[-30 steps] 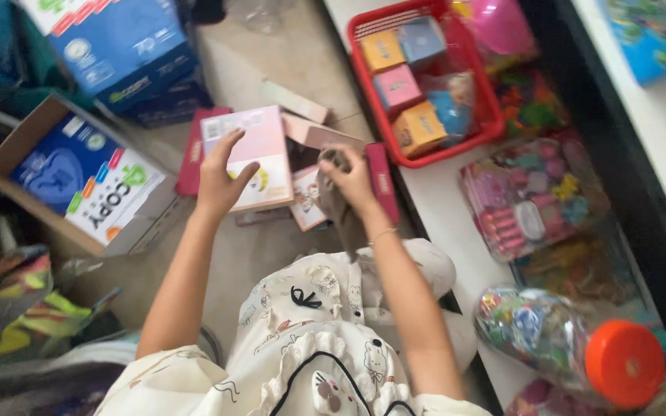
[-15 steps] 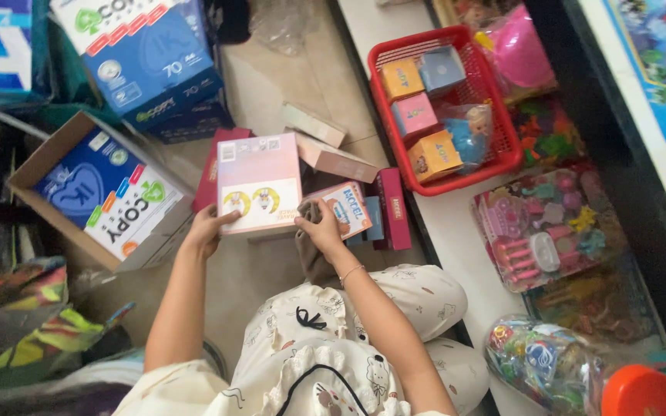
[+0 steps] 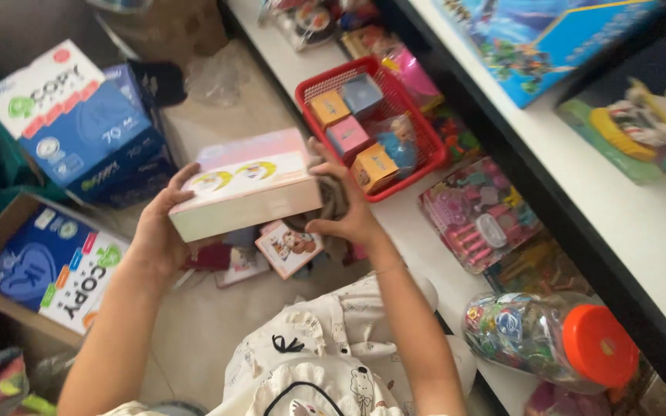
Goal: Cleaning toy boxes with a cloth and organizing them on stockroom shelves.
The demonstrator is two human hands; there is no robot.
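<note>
I see the pink box (image 3: 244,185) now lifted off the floor, left hand (image 3: 156,231) and right hand (image 3: 346,208) clamped on its ends.

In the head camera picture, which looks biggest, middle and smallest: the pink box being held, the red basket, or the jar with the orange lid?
Pink box and red basket: too alike to rank, and the box is lifted nearer the camera.
Smallest: jar with the orange lid.

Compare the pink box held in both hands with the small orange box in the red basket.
The pink box is large, flat and pale, held up by the left hand and right hand. The orange box is small, cube-like and lies in the red basket. Both are cardboard packages.
</note>
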